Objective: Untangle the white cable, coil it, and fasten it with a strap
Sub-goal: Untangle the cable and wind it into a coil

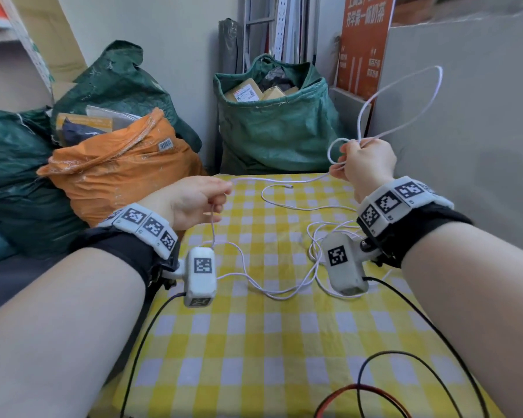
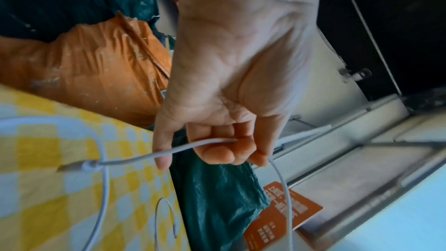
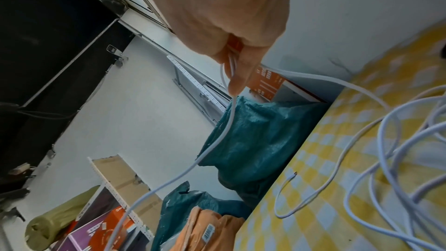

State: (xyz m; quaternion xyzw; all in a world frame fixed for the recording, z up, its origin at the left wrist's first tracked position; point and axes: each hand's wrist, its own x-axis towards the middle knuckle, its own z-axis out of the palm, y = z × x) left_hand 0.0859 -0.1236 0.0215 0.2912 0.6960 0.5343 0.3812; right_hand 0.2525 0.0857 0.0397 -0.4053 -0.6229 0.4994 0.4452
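A thin white cable (image 1: 284, 268) lies in a loose tangle on the yellow checked tablecloth (image 1: 254, 342). My left hand (image 1: 222, 193) hovers over the table's far left edge and pinches the cable (image 2: 193, 145) in curled fingers. A short tail with a plug (image 2: 72, 167) hangs below that hand. A strand runs from there to my right hand (image 1: 344, 159), raised at the far right. The right hand (image 3: 235, 68) grips gathered strands (image 3: 230, 60), and a big loop (image 1: 405, 98) stands up above it. The other cable end (image 1: 289, 186) rests on the cloth.
Green sacks (image 1: 278, 125) and an orange sack (image 1: 118, 167) crowd the far and left sides of the table. A grey board (image 1: 465, 116) walls off the right. Black and red leads (image 1: 390, 372) trail across the near cloth from the wrist cameras.
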